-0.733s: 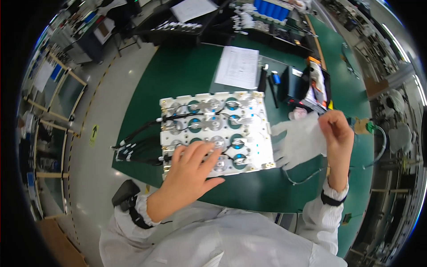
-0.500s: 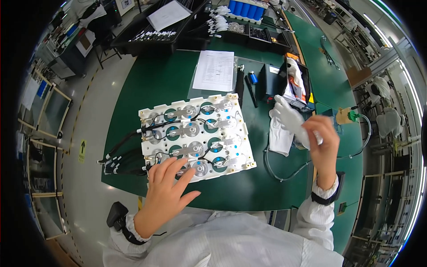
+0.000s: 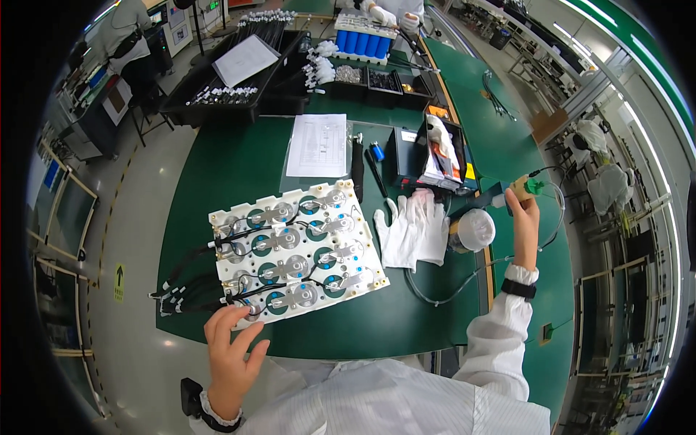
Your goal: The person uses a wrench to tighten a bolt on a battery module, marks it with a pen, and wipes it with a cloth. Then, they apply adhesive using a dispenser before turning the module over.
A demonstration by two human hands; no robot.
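Note:
A white battery module point(image 3: 293, 250) with teal round cells and metal tabs lies on the green table point(image 3: 217, 167). My left hand point(image 3: 232, 351) rests at its near left corner, fingers spread, fingertips touching the edge. My right hand point(image 3: 523, 221) is raised at the far right, closed around a beige tool with a green tip point(image 3: 528, 187). A thin cable point(image 3: 446, 297) loops from there across the table. A pair of white gloves point(image 3: 415, 230) lies flat between the module and a round clear container point(image 3: 473, 229).
Black cables point(image 3: 181, 286) trail off the module's left side. A printed sheet point(image 3: 317, 145), a black stick point(image 3: 357, 165), a black box point(image 3: 402, 154) and a tray of packets point(image 3: 444, 148) lie behind. Black trays point(image 3: 217, 83) and blue cells point(image 3: 366, 40) stand farther back, by another person's gloved hands point(image 3: 384, 14).
The white gloves left my right hand and now lie on the table. My right hand moved right to the tool. My left hand slid off the module's top to its near corner.

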